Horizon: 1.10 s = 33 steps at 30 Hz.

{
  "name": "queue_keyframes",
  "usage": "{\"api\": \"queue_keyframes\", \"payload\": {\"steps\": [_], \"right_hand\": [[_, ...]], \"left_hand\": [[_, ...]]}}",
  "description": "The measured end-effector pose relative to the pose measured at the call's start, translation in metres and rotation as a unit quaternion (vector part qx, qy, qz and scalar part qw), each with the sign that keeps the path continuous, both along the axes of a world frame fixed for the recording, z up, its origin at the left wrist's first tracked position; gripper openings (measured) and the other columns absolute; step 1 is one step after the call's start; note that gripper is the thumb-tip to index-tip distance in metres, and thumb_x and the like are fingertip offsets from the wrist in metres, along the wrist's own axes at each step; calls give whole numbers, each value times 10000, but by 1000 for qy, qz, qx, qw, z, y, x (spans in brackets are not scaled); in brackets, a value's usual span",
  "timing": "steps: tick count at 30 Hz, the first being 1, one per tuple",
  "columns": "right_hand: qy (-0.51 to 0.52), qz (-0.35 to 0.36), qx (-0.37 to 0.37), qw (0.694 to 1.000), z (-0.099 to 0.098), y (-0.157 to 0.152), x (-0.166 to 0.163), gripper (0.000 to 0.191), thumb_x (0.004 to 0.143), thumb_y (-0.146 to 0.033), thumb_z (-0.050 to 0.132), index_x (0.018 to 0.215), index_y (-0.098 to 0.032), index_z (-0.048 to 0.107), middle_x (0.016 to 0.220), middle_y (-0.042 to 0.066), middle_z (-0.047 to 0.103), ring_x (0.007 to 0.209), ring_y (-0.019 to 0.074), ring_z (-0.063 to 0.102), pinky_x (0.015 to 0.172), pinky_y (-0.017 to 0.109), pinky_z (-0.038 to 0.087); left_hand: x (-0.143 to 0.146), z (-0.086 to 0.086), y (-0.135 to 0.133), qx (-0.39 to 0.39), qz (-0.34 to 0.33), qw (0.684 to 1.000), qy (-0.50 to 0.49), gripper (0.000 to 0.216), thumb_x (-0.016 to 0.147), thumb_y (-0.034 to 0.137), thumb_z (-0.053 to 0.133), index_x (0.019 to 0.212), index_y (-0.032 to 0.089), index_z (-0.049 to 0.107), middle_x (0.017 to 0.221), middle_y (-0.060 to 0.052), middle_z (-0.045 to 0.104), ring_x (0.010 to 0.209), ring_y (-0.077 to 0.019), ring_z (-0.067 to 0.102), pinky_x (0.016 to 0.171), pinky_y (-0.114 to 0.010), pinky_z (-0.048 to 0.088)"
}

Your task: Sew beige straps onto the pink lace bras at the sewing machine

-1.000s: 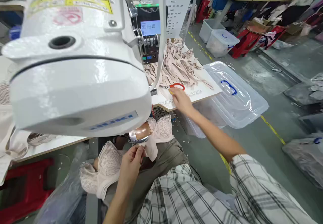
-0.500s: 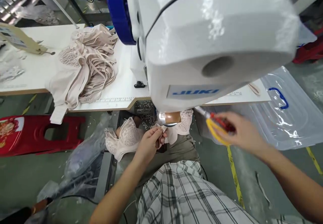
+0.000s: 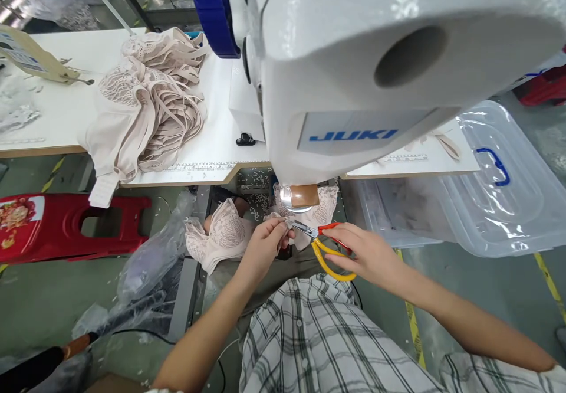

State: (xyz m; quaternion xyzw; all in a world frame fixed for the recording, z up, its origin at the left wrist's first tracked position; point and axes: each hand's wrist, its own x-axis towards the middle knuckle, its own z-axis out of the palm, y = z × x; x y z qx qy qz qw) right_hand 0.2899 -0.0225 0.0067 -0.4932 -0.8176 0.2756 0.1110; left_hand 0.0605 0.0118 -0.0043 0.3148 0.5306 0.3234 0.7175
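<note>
Bra [image 3: 227, 233] lies across the lap [image 3: 274, 270], partly under the machine [image 3: 345, 86], and spreads to either side of the left hand [image 3: 267, 239]. That hand pinches a bit of its fabric between thumb and fingertips; the right hand [image 3: 369, 254], half curled, grips the scissors [image 3: 315, 233] by their handles, tips at the pinch. With blades so close, a slip could nick fabric or fingertip. Counted: two hands, one bra held, one pair of scissors, one machine; the pile [image 3: 154, 104] is too tangled to count.
</note>
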Motion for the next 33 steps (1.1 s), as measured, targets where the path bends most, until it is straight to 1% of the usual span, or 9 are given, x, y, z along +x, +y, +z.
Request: {"api": "queue_keyframes", "payload": {"steps": [3,6,10,16,20,22,25,29,33], "right_hand": [[19,-22,-25,999,2,-4,4,274,929,-299,540,1181,-218,614,988,74,701,699,166,649,605,293,538],[55,-69,-39,995,4,-8,6,289,870,-259,566,1153,-224,612,877,47,671,626,145,599,566,275,515],[104,-80,-69,989,4,-11,-1,391,768,-256,617,1155,-215,583,969,72,656,647,142,587,564,274,510],[105,-66,-98,987,-4,-1,-21,424,735,-270,646,1150,-204,591,1033,96,675,738,172,626,664,316,535],[92,-66,-111,987,-7,9,-30,404,760,-293,652,1151,-198,618,1063,104,689,844,208,667,719,339,546],[89,-64,-121,987,-6,13,-31,378,787,-297,642,1153,-203,633,1045,97,699,842,206,676,706,327,547],[84,-62,-130,986,-3,15,-31,354,819,-304,629,1163,-221,651,1002,76,711,767,182,669,641,293,533],[79,-71,-125,986,-1,10,-26,321,872,-336,584,1166,-241,671,914,53,706,664,158,627,576,274,504],[62,-95,-123,986,1,3,-8,320,882,-388,578,1158,-263,682,833,31,679,595,144,586,538,269,483]], "left_hand": [[-6,-1,0,-10,0,1000,-25,198,686,350,636,637,163,589,638,-1,568,524,-79,399,513,-226,304],[-10,-5,0,-16,21,998,-53,289,686,408,695,601,162,569,582,23,519,494,-62,356,492,-215,267],[-13,-11,-2,-37,64,994,-81,428,605,531,808,636,154,605,518,59,457,474,-50,342,480,-196,253],[-14,-14,-3,-5,71,996,-47,464,615,549,810,578,162,557,538,31,535,497,-60,401,493,-193,304],[-16,-13,-3,18,68,997,-17,422,654,531,779,614,164,573,572,27,559,512,-68,420,507,-195,331],[-18,-13,-3,27,63,998,0,406,673,525,761,624,166,577,583,25,562,522,-76,429,514,-202,340],[-20,-13,-3,43,53,997,26,393,716,520,725,626,167,576,586,25,549,520,-77,405,510,-210,315],[-20,-14,-6,54,55,996,41,384,765,495,691,617,165,561,573,37,518,481,-56,311,477,-215,237],[-18,-16,-8,25,94,995,-21,394,736,487,725,610,171,528,520,71,422,450,-43,250,456,-211,184]]}}
